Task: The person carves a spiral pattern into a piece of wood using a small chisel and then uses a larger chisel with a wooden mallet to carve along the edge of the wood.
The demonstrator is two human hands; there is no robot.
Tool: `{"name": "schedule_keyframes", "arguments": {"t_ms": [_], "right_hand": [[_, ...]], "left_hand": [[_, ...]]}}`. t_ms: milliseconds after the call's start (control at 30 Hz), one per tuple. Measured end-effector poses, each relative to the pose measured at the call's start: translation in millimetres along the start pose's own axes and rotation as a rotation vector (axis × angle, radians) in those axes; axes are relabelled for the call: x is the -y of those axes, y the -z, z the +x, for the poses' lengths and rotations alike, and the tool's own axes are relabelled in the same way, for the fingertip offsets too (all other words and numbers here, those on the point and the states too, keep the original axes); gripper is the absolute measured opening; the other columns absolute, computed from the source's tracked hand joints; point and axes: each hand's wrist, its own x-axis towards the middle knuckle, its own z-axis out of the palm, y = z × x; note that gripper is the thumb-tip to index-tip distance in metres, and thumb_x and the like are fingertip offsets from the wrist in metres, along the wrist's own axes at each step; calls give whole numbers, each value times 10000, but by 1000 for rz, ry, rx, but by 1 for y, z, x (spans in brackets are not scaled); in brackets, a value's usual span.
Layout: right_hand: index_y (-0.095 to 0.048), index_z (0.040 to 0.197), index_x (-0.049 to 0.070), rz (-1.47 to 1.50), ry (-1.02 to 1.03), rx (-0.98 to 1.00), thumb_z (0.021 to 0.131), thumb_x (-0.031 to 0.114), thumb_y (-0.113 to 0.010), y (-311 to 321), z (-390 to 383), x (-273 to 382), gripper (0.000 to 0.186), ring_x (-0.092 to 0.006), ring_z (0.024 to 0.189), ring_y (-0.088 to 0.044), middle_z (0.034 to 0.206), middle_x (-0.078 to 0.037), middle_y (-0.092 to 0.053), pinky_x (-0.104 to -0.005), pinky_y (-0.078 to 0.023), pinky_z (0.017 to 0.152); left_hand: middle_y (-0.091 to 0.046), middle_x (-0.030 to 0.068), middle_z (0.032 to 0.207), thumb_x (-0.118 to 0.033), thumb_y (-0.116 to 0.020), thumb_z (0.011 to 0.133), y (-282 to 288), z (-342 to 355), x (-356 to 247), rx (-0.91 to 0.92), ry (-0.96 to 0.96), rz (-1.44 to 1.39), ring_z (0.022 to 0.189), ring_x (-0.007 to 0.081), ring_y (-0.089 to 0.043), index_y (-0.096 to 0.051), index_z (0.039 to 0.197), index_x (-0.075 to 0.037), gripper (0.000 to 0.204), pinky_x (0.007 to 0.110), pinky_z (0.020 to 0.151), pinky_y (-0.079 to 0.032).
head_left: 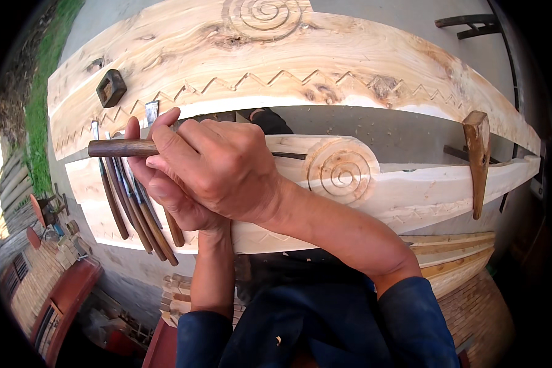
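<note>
My right hand (218,165) wraps over a gouge with a dark wooden handle (113,147); its thin metal shank reaches toward a carved spiral (340,173) on the nearer pale plank (423,184). Beneath it, my left hand (172,199) also closes round the handle, partly hidden. Several chisels (113,199) lie side by side on that plank at left. The farther plank (362,49) carries a carved zigzag band and another spiral (265,13). A small dark square block (111,88) sits on it.
A wooden mallet (475,153) rests across the nearer plank at right. A dark shoe (267,119) shows between the planks. Stacked boards (448,257) lie at lower right, dark trestle bars (466,23) at upper right. Grass (58,55), logs (15,184) and bricks are at left.
</note>
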Motion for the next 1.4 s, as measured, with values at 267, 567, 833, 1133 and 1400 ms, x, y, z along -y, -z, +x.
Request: {"name": "schedule_keyframes", "arguments": {"t_ms": [267, 567, 833, 1133, 1400], "right_hand": [[-744, 1044, 38, -15, -57, -31, 940, 217, -800, 2, -1, -7, 214, -205, 580, -690, 697, -57, -649, -327, -513, 486], [-737, 1087, 1, -39, -114, 55, 957, 181, -737, 2, 0, -10, 222, -239, 607, -710, 756, -99, -672, -353, -545, 499], [-719, 1017, -90, -61, 86, -21, 947, 240, -706, 5, 5, 11, 337, -265, 542, -600, 762, -172, -635, -386, -493, 481], [-732, 1121, -91, 31, 7, 2, 938, 224, -715, -1, 1, -3, 365, -265, 564, -650, 738, -153, -602, -372, -529, 495], [-754, 1099, -20, 0, -4, -27, 949, 238, -746, 4, 7, -8, 299, -210, 549, -650, 735, -101, -614, -339, -509, 470]], "left_hand": [[-597, 223, 1483, -509, -493, 1157, 23, 13, -1, 323, -2, -35, 1279, 264, -629, -400, 1590, 42, 708, 409, 1146, -481], [-454, -31, 818, -88, -549, 1046, 17, 7, 10, 25, -47, 335, 748, 73, -423, -488, 875, -23, 193, 281, 670, -389], [-697, 272, 1291, -431, -508, 1140, 9, 0, 1, -29, -4, 148, 1113, 254, -672, -432, 1518, 21, 595, 398, 1028, -524], [-663, 282, 1362, -535, -561, 1101, 2, -3, 2, -5, -10, 161, 1194, 270, -661, -403, 1558, 42, 753, 409, 1065, -518], [-630, 288, 1428, -623, -612, 1063, -1, -2, 1, 9, -13, 179, 1267, 285, -648, -371, 1596, 63, 902, 417, 1098, -510]]}}
